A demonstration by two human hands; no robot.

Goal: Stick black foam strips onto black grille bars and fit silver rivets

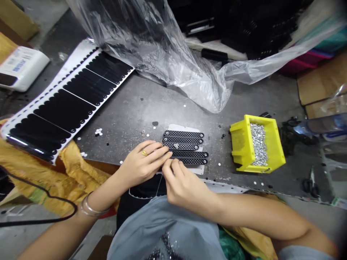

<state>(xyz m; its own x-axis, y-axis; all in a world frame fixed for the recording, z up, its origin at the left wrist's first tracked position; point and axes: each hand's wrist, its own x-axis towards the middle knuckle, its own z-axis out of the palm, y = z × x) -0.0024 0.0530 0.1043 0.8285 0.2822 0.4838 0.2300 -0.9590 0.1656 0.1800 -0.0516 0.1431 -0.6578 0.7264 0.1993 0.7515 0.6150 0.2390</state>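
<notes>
Your left hand (142, 160) rests half-curled, its fingertips on the black mesh strips (184, 140). Your right hand (184, 182) is curled at their near edge; you cannot tell whether either hand is grasping anything. The strips lie side by side on a white backing sheet (187, 128), near the front of the surface.

**Caution:** small silver rings (176, 146) lie loose on one strip. A knock from either hand could dislodge them. Stray rings (99, 131) could also lift a strip or tilt it.

The grey metal surface (130, 112) carries a yellow plastic bin (240, 137) of rings, a long sheet of black pads (65, 97), a clear plastic bag (206, 83) and scissors (309, 186).
</notes>
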